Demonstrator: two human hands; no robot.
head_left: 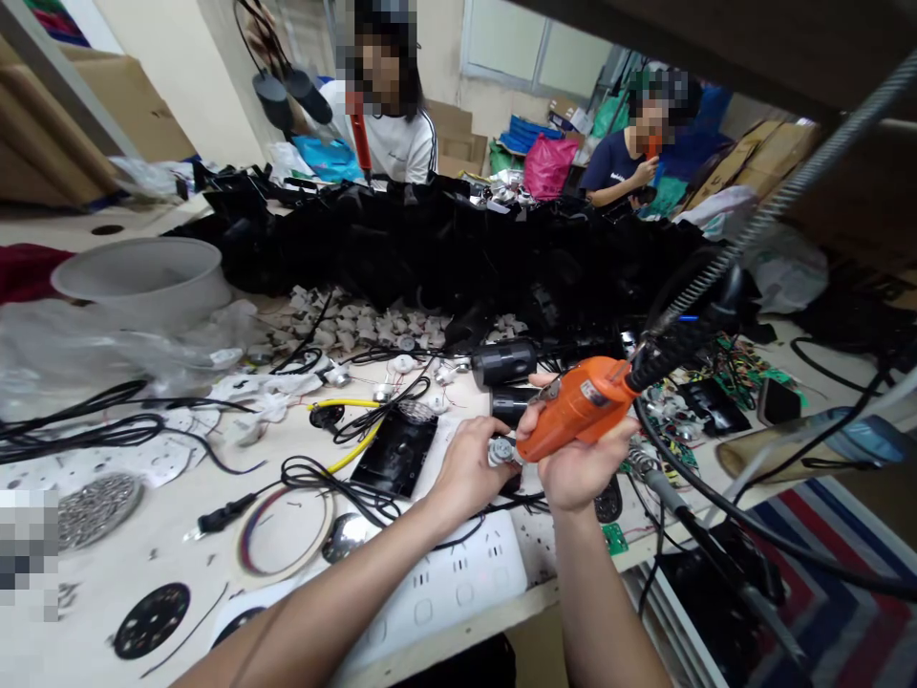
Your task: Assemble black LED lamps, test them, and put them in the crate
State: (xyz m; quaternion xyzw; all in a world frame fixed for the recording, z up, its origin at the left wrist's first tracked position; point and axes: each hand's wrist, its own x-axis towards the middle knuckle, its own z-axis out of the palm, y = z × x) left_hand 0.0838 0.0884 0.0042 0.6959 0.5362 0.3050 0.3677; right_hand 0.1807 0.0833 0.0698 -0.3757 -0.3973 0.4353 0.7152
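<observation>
My right hand point(584, 468) is wrapped round an orange electric screwdriver point(579, 406), which slants down to the left with its cable leaving at the upper right. Close to its nose, my left hand point(469, 468) is closed, fingers bent. A small silver-grey round piece point(501, 451) shows between the left fingers and the nose; whether it belongs to the tool or a workpiece I cannot tell. Just beyond the hands lie two black cylindrical housings point(505, 363). A black rectangular box point(397, 449) with a coiled black cable lies left of my left hand.
A white power strip point(458, 583) sits under my forearms. Leftward are a tape roll point(247, 530), a dish of screws point(100, 511) and a translucent tub point(139, 277). Green circuit boards point(778, 382) lie right. Behind a black heap point(401, 239), two people hold orange tools.
</observation>
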